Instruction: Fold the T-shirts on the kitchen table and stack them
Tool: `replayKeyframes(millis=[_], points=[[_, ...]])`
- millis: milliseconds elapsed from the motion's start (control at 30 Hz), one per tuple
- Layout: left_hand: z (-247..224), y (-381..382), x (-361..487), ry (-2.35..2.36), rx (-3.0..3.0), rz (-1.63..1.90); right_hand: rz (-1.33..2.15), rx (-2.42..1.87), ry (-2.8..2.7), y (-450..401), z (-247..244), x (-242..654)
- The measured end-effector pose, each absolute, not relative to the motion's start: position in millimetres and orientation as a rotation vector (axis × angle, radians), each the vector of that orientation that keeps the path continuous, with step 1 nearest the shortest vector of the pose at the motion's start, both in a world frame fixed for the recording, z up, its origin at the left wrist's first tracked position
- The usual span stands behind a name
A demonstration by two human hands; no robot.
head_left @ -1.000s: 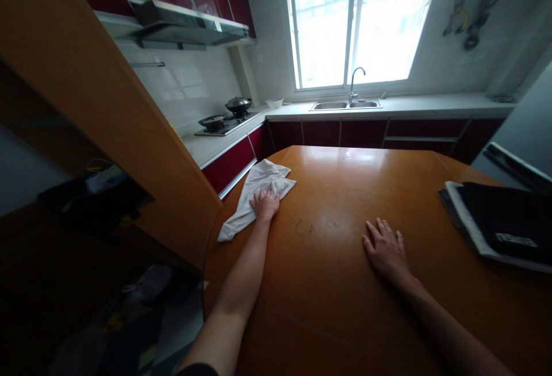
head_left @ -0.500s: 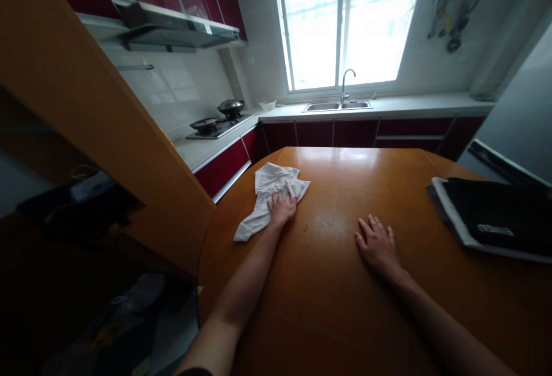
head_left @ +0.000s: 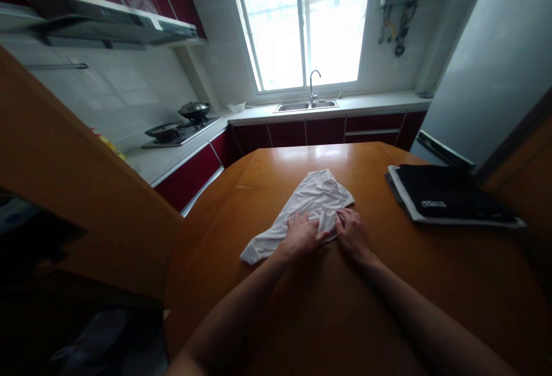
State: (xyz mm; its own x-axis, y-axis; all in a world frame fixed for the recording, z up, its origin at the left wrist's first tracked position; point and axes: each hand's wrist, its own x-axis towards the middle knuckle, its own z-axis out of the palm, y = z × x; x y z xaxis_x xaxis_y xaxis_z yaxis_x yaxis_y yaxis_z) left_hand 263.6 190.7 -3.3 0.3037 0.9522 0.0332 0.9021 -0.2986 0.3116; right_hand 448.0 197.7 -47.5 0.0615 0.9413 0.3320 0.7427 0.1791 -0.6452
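A crumpled white cloth (head_left: 313,195) lies on the brown wooden table (head_left: 241,192), near its middle. My left hand (head_left: 303,234) rests on the cloth's near edge, palm down with its fingers spread. Right beside it, my right hand (head_left: 351,231) touches the cloth's right near corner, its fingers bent and pressed on a fold. Both hands are close together, and a raised fold of cloth stands between them.
Folded black and white fabric (head_left: 452,192) lies on the table's right side. Beyond the table are a counter with a sink (head_left: 293,107), and a stove with a covered wok (head_left: 194,110). A wooden panel (head_left: 107,209) stands at the left.
The cloth has moved right across the table with my left hand on it. My right hand, which lay flat on bare wood, now touches the cloth. The view has turned right.
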Motion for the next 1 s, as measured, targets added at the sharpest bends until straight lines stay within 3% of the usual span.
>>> replayKeyframes(millis=[133,267,600,900,1000], points=[[-4,197,266,1.569,2.392,0.517,0.345,-1.57,-1.774,196,-48,446],[-1,222,251,1.481,2.074,0.784,0.292,-1.548,-1.722,193,-45,443],[19,277,151,1.671,1.499,1.322,0.326,-1.385,-2.023,184,-35,437],[6,287,95,2.086,1.336,1.35,0.292,-1.362,-2.207,183,-37,438],[8,281,108,2.101,1.556,1.312,0.296,-1.36,-2.196,183,-36,438]])
